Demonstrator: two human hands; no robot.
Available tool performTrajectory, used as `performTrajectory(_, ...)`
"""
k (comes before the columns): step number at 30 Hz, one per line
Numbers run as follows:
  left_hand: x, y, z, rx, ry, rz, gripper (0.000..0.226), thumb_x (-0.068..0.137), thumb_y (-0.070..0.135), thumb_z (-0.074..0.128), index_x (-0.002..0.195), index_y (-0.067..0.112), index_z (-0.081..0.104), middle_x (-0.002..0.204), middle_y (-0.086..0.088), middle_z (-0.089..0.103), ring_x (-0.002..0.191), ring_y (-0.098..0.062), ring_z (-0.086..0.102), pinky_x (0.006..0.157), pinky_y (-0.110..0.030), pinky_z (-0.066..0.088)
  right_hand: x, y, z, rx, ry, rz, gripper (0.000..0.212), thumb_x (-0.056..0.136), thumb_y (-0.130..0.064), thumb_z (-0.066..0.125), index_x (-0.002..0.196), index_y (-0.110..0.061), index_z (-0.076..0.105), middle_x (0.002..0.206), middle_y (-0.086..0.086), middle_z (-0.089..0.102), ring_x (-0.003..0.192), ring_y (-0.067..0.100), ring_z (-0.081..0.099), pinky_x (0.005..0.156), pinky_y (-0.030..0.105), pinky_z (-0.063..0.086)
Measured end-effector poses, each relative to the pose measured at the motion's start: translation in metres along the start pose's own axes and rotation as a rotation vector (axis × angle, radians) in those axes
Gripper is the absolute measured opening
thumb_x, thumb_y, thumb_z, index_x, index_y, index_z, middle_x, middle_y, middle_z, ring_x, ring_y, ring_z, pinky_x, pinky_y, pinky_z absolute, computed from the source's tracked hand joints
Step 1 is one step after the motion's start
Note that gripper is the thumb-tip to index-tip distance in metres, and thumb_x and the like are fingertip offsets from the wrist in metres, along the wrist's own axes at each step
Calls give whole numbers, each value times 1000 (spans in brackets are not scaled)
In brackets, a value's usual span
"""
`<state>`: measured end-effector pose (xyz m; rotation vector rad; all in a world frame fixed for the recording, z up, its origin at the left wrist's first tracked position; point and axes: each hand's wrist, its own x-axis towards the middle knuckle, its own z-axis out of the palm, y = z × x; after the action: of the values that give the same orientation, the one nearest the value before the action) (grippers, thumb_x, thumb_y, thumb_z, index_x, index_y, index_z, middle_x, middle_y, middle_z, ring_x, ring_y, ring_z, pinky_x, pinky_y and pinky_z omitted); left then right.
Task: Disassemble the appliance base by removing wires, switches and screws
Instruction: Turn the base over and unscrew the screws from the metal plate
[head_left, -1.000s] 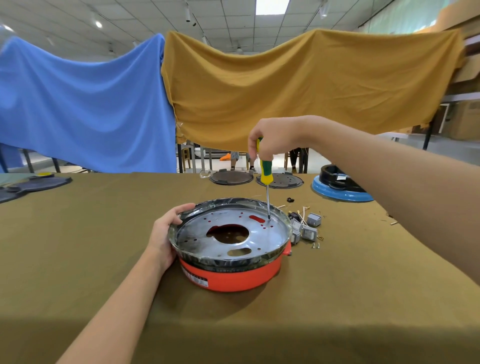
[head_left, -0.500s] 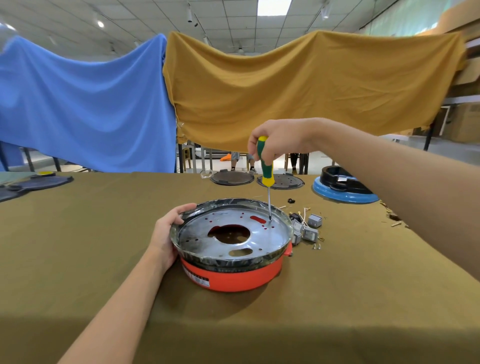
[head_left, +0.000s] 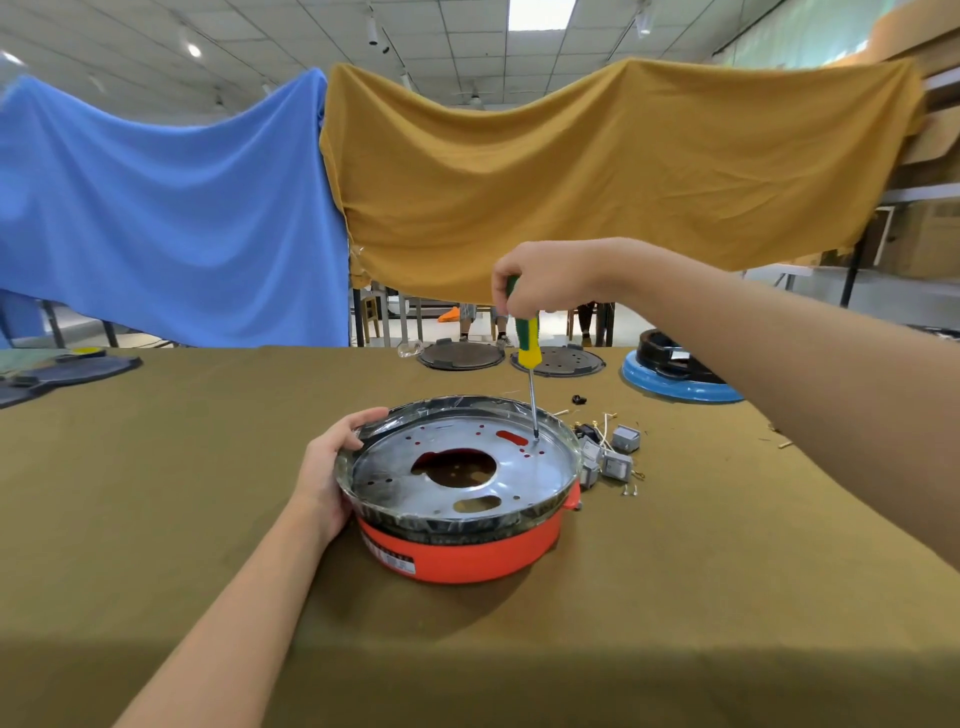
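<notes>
A round orange appliance base (head_left: 467, 551) with a shiny metal plate (head_left: 395, 467) on top stands in the middle of the table. My left hand (head_left: 330, 467) grips its left rim, thumb over the edge. My right hand (head_left: 545, 283) holds a green-and-yellow screwdriver (head_left: 527, 343) upright above the base. Its tip rests on the plate's far right part, beside a red slot. Grey switches (head_left: 618, 452) with wires and loose screws lie just right of the base.
The table wears an olive cloth (head_left: 156, 493). At its far edge lie two dark round plates (head_left: 462, 356), and a blue-rimmed base (head_left: 680, 379) sits far right. Dark parts (head_left: 62, 371) lie far left. Blue and mustard cloths hang behind.
The screwdriver handle has turned slightly in my right hand's fingers; its tip stays at the same spot. My left hand and the base have not moved.
</notes>
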<state>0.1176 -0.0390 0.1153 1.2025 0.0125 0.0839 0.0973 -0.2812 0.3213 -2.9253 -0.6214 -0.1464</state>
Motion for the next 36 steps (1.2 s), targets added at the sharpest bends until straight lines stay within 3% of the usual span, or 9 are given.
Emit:
performTrajectory(3,0,0,-1,8,3,6,46,79,3,36,109,7,71,97,-11,75,92,-32,68,83,-41,54,4,3,7,-46,49,18,14,92,-17,52,103,-14,60,104,6,64,75,17,57,59,27,47)
performTrajectory(7,0,0,0,8,-1,7,47,79,2,35,109,6,71,95,-10,76,93,-32,68,79,-39,54,7,2,11,-461,194,180,60,97,-68,34,103,-11,54,91,3,58,81,23,58,57,30,39)
performTrajectory(13,0,0,-1,5,2,4,47,79,3,36,110,7,71,99,-12,74,92,-32,68,79,-40,54,3,9,6,-33,50,14,8,99,-18,52,104,-14,56,98,7,60,69,17,50,59,26,41)
performTrajectory(17,0,0,-1,15,-3,7,46,78,3,36,108,8,72,98,-12,75,89,-31,69,78,-39,54,0,11,9,359,15,-2,24,82,4,56,99,-13,56,99,16,56,78,25,48,67,35,43)
performTrajectory(19,-1,0,0,10,-6,8,47,78,3,36,109,7,71,100,-13,74,90,-31,69,79,-40,55,3,11,11,255,47,50,16,90,-15,59,105,-12,54,101,14,57,81,25,50,68,37,45)
performTrajectory(22,0,0,0,5,-2,6,47,79,2,35,111,7,70,102,-14,73,92,-32,67,82,-41,54,4,11,13,-180,156,186,52,96,-62,45,109,-12,49,93,5,58,82,25,57,66,34,46)
performTrajectory(24,0,0,0,6,2,4,47,79,2,34,111,7,70,103,-15,72,93,-33,66,82,-41,54,5,15,14,-437,265,257,62,97,-68,36,101,-9,53,83,3,58,73,22,58,57,32,40)
performTrajectory(32,-1,0,1,-1,1,-3,47,79,2,35,110,7,70,104,-14,72,93,-32,67,81,-41,54,-10,40,-1,76,94,114,4,96,-16,60,98,-13,59,94,6,56,71,15,48,60,25,39)
performTrajectory(36,-2,1,0,10,3,-1,47,80,2,35,111,7,70,104,-14,72,93,-33,67,79,-40,54,-12,43,0,312,76,94,21,86,-1,63,104,-12,63,105,11,58,85,19,54,74,34,49)
